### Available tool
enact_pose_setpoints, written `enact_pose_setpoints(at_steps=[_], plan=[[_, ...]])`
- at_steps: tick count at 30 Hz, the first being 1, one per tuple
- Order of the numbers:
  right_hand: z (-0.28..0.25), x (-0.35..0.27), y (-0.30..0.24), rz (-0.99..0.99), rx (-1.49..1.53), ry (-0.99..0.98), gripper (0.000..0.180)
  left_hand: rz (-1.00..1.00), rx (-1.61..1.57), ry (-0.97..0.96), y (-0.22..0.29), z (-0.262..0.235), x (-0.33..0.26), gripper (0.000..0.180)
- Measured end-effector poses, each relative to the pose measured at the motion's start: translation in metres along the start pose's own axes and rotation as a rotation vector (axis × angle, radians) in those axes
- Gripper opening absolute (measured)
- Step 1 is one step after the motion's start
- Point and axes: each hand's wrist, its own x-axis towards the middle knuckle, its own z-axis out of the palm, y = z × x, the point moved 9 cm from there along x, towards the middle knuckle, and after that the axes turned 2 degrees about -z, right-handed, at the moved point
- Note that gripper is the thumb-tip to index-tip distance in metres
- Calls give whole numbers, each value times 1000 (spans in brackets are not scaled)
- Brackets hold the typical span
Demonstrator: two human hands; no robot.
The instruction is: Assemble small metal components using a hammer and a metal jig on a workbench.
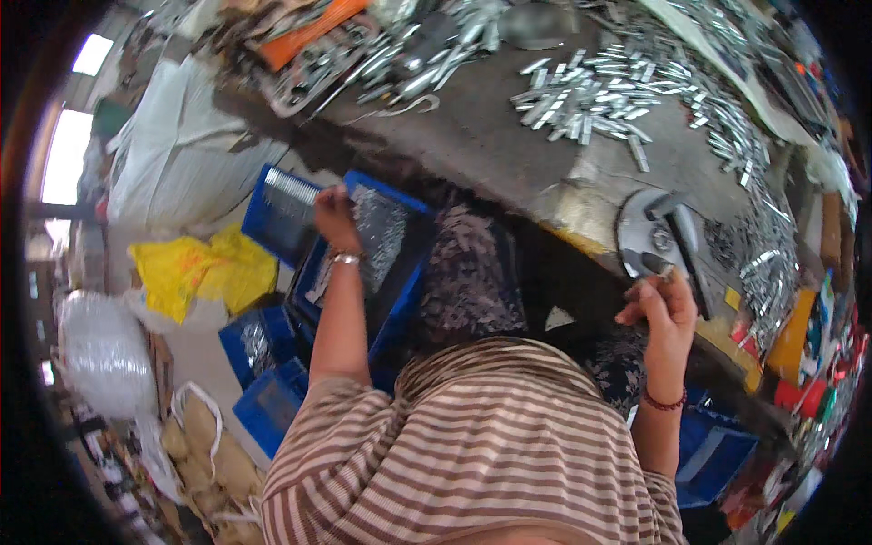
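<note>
My left hand (333, 216) reaches down into a blue plastic crate (411, 272) full of small silvery metal parts, and its fingers touch the pile; whether it grips any I cannot tell. A bracelet sits on that wrist. My right hand (661, 304) is raised at the edge of the grey workbench (490, 145), beside a round metal fixture (656, 234). Its fingers are curled, and what they pinch, if anything, is too small to make out. A red cord circles the right wrist.
Heaps of short silvery metal pieces (590, 91) cover the workbench, with tools and an orange object (309, 32) at its far side. More blue crates (263, 345) sit on the floor at left, beside yellow bags (200, 268) and white sacks (173, 154). Another blue crate (713, 450) lies lower right.
</note>
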Motion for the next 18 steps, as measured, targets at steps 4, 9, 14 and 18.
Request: enact_pose_setpoints(at_steps=[4, 9, 14, 18], plan=[[-8, -2, -3, -20, 46, -6, 16, 37, -77, -95, 170, 76, -13, 18], [-5, -8, -12, 4, 56, -25, 12, 434, 40, -631, 333, 192, -93, 12], [5, -25, -10, -25, 77, -92, 12, 706, 413, -731, 338, 258, -132, 25], [-25, -38, -23, -58, 71, -31, 13, 669, 385, -790, 329, 274, -137, 16]])
